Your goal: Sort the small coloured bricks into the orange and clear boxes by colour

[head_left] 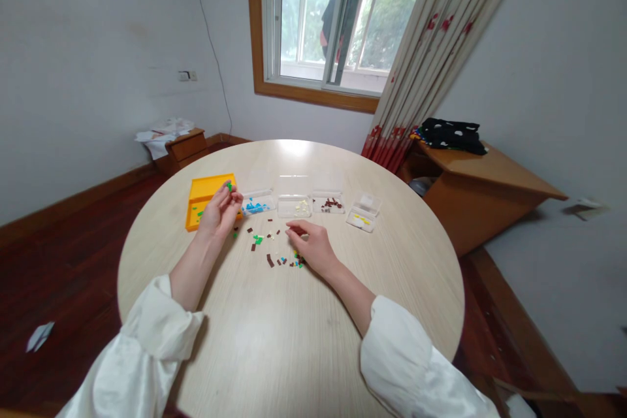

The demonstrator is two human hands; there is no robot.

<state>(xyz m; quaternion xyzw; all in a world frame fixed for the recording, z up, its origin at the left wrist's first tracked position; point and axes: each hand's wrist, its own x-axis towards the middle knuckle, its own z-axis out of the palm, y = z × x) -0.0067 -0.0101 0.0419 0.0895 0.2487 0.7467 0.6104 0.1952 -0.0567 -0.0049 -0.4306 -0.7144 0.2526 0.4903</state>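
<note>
The left hand (220, 211) pinches 1 green piece (229, 187) in its fingertips, probably because it is so small, the yellow box (203, 190) beyond. Loose pieces (270, 260) lie left of the curled right hand (314, 246); whether it grips any, I cannot tell.

On a round, pale table (259, 333), an open yellow box (206, 189) is set on the left side. Four clear boxes (294, 214) are lined up to its right. Little brown bits (270, 261), green bits (258, 240) and blue bits (283, 260) are scattered in front.
</note>
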